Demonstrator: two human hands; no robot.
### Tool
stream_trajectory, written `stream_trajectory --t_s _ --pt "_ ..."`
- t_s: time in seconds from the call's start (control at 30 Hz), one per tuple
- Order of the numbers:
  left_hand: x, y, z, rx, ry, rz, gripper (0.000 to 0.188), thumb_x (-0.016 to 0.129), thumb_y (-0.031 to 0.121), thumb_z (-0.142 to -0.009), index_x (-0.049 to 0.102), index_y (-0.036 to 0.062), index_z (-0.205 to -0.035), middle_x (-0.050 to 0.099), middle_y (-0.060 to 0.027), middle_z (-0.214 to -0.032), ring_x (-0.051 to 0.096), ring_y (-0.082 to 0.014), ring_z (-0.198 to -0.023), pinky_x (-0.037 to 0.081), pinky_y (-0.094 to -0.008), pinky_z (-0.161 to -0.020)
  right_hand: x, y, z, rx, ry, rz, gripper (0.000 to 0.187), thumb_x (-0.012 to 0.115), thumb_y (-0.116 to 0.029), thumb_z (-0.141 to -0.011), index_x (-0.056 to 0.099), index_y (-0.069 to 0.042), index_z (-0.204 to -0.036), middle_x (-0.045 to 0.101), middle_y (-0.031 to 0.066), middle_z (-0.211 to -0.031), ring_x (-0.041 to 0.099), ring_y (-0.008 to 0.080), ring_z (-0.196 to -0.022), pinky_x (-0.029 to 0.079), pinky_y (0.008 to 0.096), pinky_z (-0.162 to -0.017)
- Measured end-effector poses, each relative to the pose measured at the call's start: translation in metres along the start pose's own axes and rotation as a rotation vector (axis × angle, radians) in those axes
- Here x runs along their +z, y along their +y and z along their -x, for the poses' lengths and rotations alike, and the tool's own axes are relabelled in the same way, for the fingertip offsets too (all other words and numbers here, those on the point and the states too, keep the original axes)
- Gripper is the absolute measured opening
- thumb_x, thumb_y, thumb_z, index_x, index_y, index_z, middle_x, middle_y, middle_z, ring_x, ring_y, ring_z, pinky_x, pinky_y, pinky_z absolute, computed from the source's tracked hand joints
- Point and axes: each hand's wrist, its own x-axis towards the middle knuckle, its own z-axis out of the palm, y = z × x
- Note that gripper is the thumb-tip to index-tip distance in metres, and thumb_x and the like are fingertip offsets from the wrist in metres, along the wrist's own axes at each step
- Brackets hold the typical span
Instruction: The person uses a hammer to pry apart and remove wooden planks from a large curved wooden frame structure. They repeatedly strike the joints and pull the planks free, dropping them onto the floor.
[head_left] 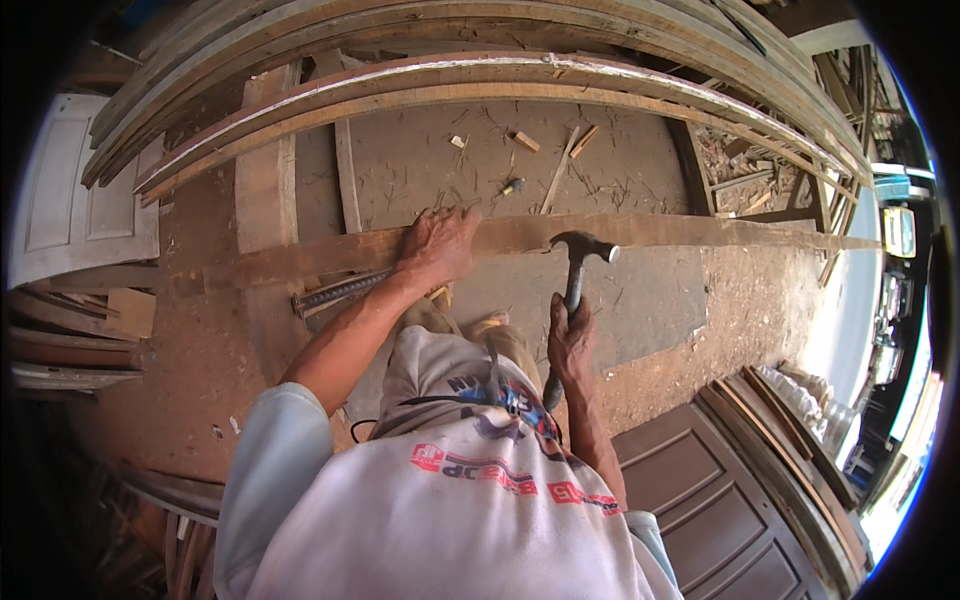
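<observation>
A long, weathered wooden plank [640, 231] runs crosswise in front of me. My left hand [440, 243] is closed over the plank left of its middle, with the fingers bent over its far edge. In my right hand [572, 338] is a claw hammer [575, 268], gripped by the handle. Its steel head is up at the plank, with the striking face to the right and the claw to the left. Whether the head touches the wood I cannot tell. A dark ribbed metal bar [345, 292] lies below the plank, beside my left forearm.
Long boards [480, 72] are stacked across the far side. Bent nails, wood scraps [525, 141] and a small yellow-and-black object [513, 187] lie on the sheet beyond the plank. A brown panelled door [700, 500] is at the near right, a white one [85, 190] at the left.
</observation>
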Motion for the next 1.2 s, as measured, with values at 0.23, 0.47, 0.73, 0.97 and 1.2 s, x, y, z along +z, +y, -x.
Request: stream_trajectory --t_s 0.23,0.47,0.73,0.97,1.2 --pt "0.006 -0.002 -0.001 -0.032 -0.03 -0.016 0.05 0.08 0.018 -0.069 0.054 0.0057 -0.109 0.066 -0.0202 -0.105 0.066 -0.0381 -0.103 0.049 -0.047 -0.09 -0.03 -0.068 0.0 -0.192 0.255 -0.638 0.02 0.061 -0.025 -0.105 0.053 -0.008 -0.098 0.048 -0.0064 -0.068 0.044 0.0022 -0.057 0.033 0.0223 -0.048" --pt "0.0 0.0 -0.013 0.0 0.002 -0.063 0.053 0.083 0.021 -0.068 0.054 0.0055 -0.11 0.066 -0.02 -0.106 0.065 -0.038 -0.105 0.049 -0.0469 -0.091 0.024 0.115 0.06 0.068 -0.127 0.202 0.032 0.063 -0.03 -0.099 0.06 0.002 -0.097 0.061 0.0334 -0.08 0.063 0.0525 -0.078 0.047 0.0531 -0.063" --pt "0.0 0.002 0.001 0.008 0.007 -0.036 0.043 0.074 0.017 -0.073 0.053 0.0053 -0.108 0.066 -0.0202 -0.104 0.066 -0.0385 -0.102 0.049 -0.0492 -0.089 -0.037 -0.025 0.018 -0.068 0.222 -0.38 0.023 0.061 -0.025 -0.104 0.054 -0.004 -0.098 0.052 0.0006 -0.069 0.047 0.0094 -0.058 0.039 0.029 -0.052" --pt "-0.005 0.005 -0.002 -0.007 -0.042 -0.042 0.04 0.072 0.014 -0.075 0.054 0.0051 -0.109 0.066 -0.0221 -0.105 0.066 -0.0388 -0.104 0.05 -0.0488 -0.088 0.006 0.003 -0.007 -0.292 0.235 -0.263 0.019 0.058 -0.02 -0.105 0.053 -0.003 -0.098 0.054 0.0037 -0.07 0.048 0.0127 -0.061 0.041 0.0319 -0.053" --pt "0.008 -0.001 -0.002 -0.057 -0.059 -0.048 0.053 0.081 0.021 -0.067 0.054 0.0048 -0.11 0.066 -0.0202 -0.106 0.066 -0.0384 -0.105 0.051 -0.0491 -0.09 -0.009 -0.02 0.0 -0.032 0.0 0.01 0.024 0.063 -0.024 -0.1 0.052 -0.002 -0.098 0.059 0.0269 -0.073 0.059 0.0437 -0.065 0.047 0.047 -0.059"
